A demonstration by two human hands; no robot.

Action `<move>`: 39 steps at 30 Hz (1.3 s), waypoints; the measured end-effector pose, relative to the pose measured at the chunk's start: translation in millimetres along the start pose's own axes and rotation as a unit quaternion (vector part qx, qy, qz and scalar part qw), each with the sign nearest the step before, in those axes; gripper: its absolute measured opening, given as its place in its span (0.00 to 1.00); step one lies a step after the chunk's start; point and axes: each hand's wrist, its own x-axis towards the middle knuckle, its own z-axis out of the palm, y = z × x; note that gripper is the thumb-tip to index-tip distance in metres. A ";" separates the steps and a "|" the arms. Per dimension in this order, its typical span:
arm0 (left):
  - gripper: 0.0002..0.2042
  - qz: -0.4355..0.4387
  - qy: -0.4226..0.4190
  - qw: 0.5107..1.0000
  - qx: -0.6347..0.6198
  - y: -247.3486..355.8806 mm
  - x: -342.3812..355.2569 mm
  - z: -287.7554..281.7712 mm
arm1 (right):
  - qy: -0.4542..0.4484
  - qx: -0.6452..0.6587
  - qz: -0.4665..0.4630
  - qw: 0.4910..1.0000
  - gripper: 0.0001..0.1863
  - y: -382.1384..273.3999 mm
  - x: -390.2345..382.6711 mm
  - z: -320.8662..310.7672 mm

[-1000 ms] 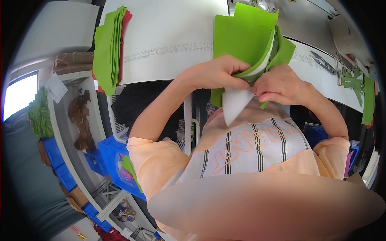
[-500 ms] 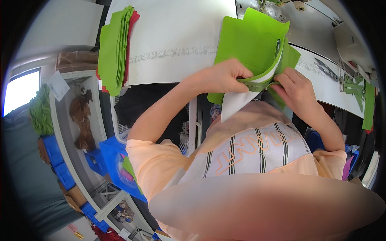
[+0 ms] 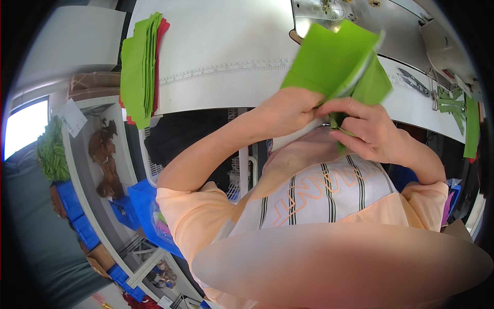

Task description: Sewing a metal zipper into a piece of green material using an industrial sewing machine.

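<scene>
A bright green fabric piece [image 3: 329, 56] with a white-lined edge is held up over the front edge of the white table, close to my body. My left hand [image 3: 296, 105] grips its lower side, fingers closed and partly hidden. Close beside it, my right hand [image 3: 365, 126] pinches a narrow gathered part of the same fabric between thumb and fingers. The piece is folded and blurred along its right edge, so its exact shape is hard to tell. The two hands almost touch.
On the table's left lies a stack of green fabric pieces [image 3: 140, 69] with red ones under it. A sewing machine bed [image 3: 355, 26] is behind the held piece. Thread snips [image 3: 413, 82] and green zippers [image 3: 453, 105] lie at right. Below left stands a blue bin [image 3: 146, 206].
My right hand has moved left, up against my left hand, and bunched the fabric's lower edge. The green piece has folded narrower, and its white part below is now mostly hidden.
</scene>
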 end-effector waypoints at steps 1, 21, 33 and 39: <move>0.09 0.005 -0.024 1.000 -0.005 3.8 1.8 3.0 | -0.015 0.085 0.007 0.996 0.13 1.2 -3.1 1.3; 0.14 -0.068 0.040 0.990 0.119 -22.7 -60.2 -59.1 | 0.150 0.029 0.126 0.980 0.17 57.1 -55.1 -81.1; 0.17 -0.098 0.046 0.993 0.042 -22.5 -49.5 -42.7 | 0.318 -0.270 0.156 0.896 0.19 28.7 -28.8 -62.0; 0.18 -0.186 0.051 0.981 0.028 -14.8 -38.2 -38.9 | 0.052 -0.318 0.155 0.934 0.18 58.2 -3.8 -17.6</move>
